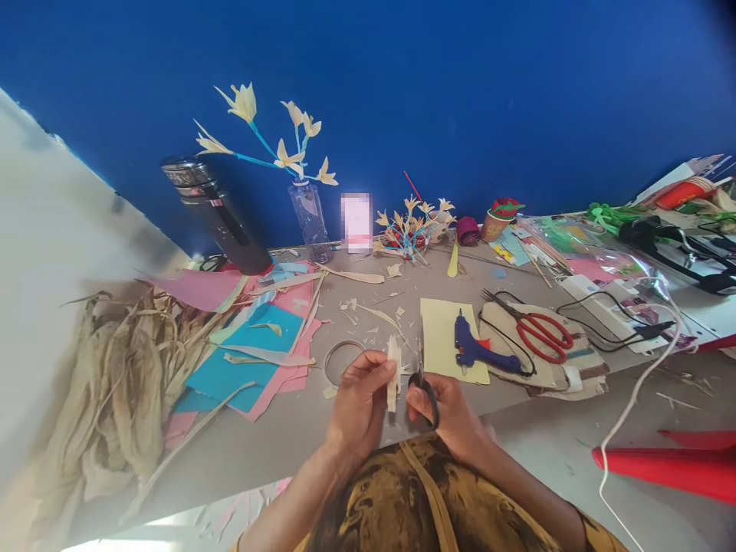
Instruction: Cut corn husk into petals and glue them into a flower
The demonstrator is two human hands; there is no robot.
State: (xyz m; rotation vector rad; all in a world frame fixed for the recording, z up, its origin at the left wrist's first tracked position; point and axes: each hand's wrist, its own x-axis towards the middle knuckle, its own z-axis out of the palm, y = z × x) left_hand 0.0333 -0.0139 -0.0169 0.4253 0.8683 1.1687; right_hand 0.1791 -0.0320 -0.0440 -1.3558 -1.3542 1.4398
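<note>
In the head view, the left hand (357, 395) is closed in a pinch, thumb against fingers, on a strip of dried husk (392, 395) held up over the near edge of the table (276, 437). The strip is pale cream, narrow and roughly straight-sided — its upper end looks uneven, its lower end blunter, and faint lines run along its length. Just to its right, the right hand (451, 414) is wrapped around the handles of a pair of black-handled scissors (432, 406), the thin blades pointing away from the body, apart from the strip; whether they are spread cannot be told. Pale husk scraps (368, 322) of similar color lie scattered beyond the hands. A roll of tape (327, 360) lies beside the left hand, and a blue glue gun (483, 354) rests partly on a pale yellow sheet (440, 326) — both near the hands.
</note>
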